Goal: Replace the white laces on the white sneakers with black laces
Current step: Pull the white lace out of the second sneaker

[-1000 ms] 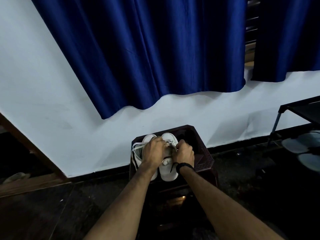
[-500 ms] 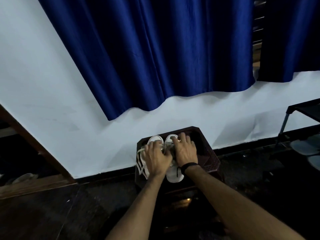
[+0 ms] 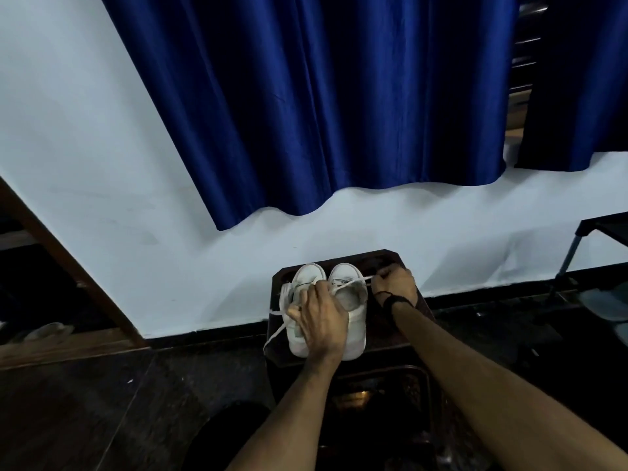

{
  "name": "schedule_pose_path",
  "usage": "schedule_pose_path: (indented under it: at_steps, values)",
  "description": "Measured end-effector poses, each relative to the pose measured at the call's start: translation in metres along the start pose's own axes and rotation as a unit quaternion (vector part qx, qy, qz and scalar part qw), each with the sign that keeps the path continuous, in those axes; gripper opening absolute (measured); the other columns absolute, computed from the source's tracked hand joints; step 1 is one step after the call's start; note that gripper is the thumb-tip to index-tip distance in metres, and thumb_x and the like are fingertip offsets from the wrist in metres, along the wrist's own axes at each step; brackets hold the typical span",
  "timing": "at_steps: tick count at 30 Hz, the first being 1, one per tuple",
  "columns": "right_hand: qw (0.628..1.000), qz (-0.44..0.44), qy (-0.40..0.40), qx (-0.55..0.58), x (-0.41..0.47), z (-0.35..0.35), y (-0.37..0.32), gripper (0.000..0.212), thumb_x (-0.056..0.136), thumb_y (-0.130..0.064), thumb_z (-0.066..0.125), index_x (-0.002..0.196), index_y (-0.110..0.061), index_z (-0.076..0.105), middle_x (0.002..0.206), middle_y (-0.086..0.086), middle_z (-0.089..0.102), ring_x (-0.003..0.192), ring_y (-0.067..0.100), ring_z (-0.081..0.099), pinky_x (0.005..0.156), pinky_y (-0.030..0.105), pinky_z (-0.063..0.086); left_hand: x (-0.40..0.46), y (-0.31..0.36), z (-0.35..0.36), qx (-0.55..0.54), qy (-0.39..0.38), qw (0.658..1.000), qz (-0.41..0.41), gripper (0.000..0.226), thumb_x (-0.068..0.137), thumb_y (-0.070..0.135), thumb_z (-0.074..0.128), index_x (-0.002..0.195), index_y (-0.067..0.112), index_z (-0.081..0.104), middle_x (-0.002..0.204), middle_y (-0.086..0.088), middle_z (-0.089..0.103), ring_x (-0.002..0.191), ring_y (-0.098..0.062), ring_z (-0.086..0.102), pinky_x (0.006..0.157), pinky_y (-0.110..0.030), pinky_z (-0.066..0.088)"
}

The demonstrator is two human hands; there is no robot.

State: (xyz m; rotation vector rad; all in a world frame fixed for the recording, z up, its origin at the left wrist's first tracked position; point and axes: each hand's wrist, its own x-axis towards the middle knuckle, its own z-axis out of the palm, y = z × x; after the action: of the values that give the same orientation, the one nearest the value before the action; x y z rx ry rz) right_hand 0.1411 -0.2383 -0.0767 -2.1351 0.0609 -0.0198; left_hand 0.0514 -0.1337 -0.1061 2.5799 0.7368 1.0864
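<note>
Two white sneakers stand side by side on a dark brown plastic stool [image 3: 418, 311], toes toward the wall. My left hand [image 3: 321, 319] lies over the left sneaker [image 3: 307, 277] and the heel of the right sneaker [image 3: 350, 294], pressing them down. My right hand [image 3: 394, 283] is off to the right of the shoes, pinching a white lace [image 3: 353, 283] that runs taut from the right sneaker's eyelets. Another loose white lace [image 3: 275, 329] hangs off the stool's left edge. No black lace can be made out; a dark band circles my right wrist.
The stool stands against a white wall under a blue curtain [image 3: 323, 96]. A dark metal rack [image 3: 598, 239] with pale footwear stands at the right. A wooden frame [image 3: 68, 266] slants at the left. The floor is dark tile.
My right hand has left the top of the right sneaker and moved right, drawing a white lace out sideways. My left hand has shifted to cover both shoes.
</note>
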Motion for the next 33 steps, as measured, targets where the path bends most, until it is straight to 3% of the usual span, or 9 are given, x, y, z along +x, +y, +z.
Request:
schedule_pose_path:
  at_steps: [4,8,10,16,19,22,26,29,33]
  values:
    - [0.963,-0.261,-0.037,-0.046,-0.002,0.0,-0.007,0.036,0.064,-0.027,0.055,0.097,-0.026,0.07,0.099,-0.001,0.067,0.097,0.025,0.059,0.083,0.032,0.048,0.004,-0.004,-0.001,0.016,-0.037,0.999,-0.005,0.016,0.07,0.016,0.071,0.083,0.02,0.063,0.078,-0.001,0.069,0.082,-0.026,0.065,0.077,-0.04,0.044]
    - [0.816,-0.447,-0.1,-0.354,-0.015,0.004,-0.023,0.033,0.079,-0.044,0.051,0.097,-0.024,0.07,0.099,0.002,0.067,0.105,0.026,0.052,0.091,0.037,0.037,0.005,-0.003,-0.003,0.042,-0.068,0.997,-0.021,0.014,0.07,0.016,0.071,0.08,0.015,0.062,0.074,-0.007,0.068,0.074,-0.029,0.066,0.068,-0.039,0.048]
    - [0.787,-0.445,-0.079,-0.421,-0.014,0.007,-0.024,0.036,0.087,-0.046,0.048,0.094,-0.021,0.072,0.094,0.004,0.068,0.106,0.027,0.051,0.093,0.039,0.032,0.005,-0.003,-0.004,0.049,-0.072,0.996,-0.02,0.011,0.073,0.02,0.069,0.079,0.015,0.062,0.074,-0.006,0.069,0.075,-0.028,0.066,0.072,-0.039,0.047]
    - [0.827,-0.444,-0.005,-0.346,-0.01,0.001,-0.013,0.03,0.067,-0.039,0.044,0.064,-0.024,0.069,0.066,-0.004,0.064,0.081,0.025,0.059,0.075,0.036,0.027,0.003,-0.005,0.0,0.051,-0.026,0.998,0.007,0.009,0.071,0.019,0.07,0.078,0.017,0.065,0.081,-0.002,0.069,0.089,-0.025,0.063,0.083,-0.041,0.041]
    - [0.943,-0.23,0.104,-0.215,-0.004,-0.016,-0.018,0.014,0.074,-0.028,0.058,0.083,-0.025,0.069,0.087,-0.001,0.067,0.094,0.028,0.055,0.081,0.039,0.034,0.003,-0.003,-0.002,0.073,-0.027,0.997,0.021,0.016,0.065,0.02,0.069,0.08,0.016,0.066,0.088,-0.002,0.064,0.095,-0.026,0.058,0.081,-0.041,0.038]
    - [0.979,-0.035,0.14,-0.14,0.007,-0.03,-0.014,0.024,0.084,-0.029,0.052,0.099,-0.018,0.068,0.103,0.008,0.066,0.105,0.032,0.051,0.086,0.042,0.036,0.002,-0.004,-0.002,0.081,-0.026,0.996,0.029,0.011,0.069,0.021,0.07,0.078,0.018,0.066,0.085,0.0,0.065,0.093,-0.025,0.058,0.08,-0.041,0.037]
    - [0.955,-0.225,0.07,-0.179,0.001,-0.024,-0.007,0.046,0.068,-0.026,0.062,0.113,-0.02,0.065,0.116,0.004,0.06,0.11,0.031,0.047,0.089,0.041,0.039,0.001,-0.003,-0.001,0.071,-0.025,0.997,0.03,0.012,0.067,0.018,0.071,0.077,0.019,0.066,0.085,0.001,0.066,0.093,-0.024,0.059,0.079,-0.041,0.035]
    - [0.877,-0.403,-0.053,-0.258,-0.014,-0.012,-0.022,0.036,0.07,-0.035,0.058,0.104,-0.028,0.069,0.106,-0.002,0.067,0.105,0.028,0.053,0.088,0.036,0.04,0.001,-0.003,-0.002,0.059,-0.024,0.998,0.016,0.015,0.065,0.014,0.074,0.075,0.018,0.065,0.08,0.001,0.068,0.091,-0.023,0.061,0.081,-0.041,0.038]
    - [0.798,-0.432,-0.095,-0.41,-0.025,0.006,-0.032,0.039,0.087,-0.043,0.043,0.1,-0.02,0.071,0.098,0.004,0.067,0.11,0.026,0.049,0.096,0.037,0.027,0.002,-0.003,-0.002,0.062,-0.032,0.998,0.006,0.015,0.067,0.014,0.075,0.077,0.017,0.065,0.077,-0.001,0.07,0.091,-0.024,0.064,0.089,-0.045,0.043]
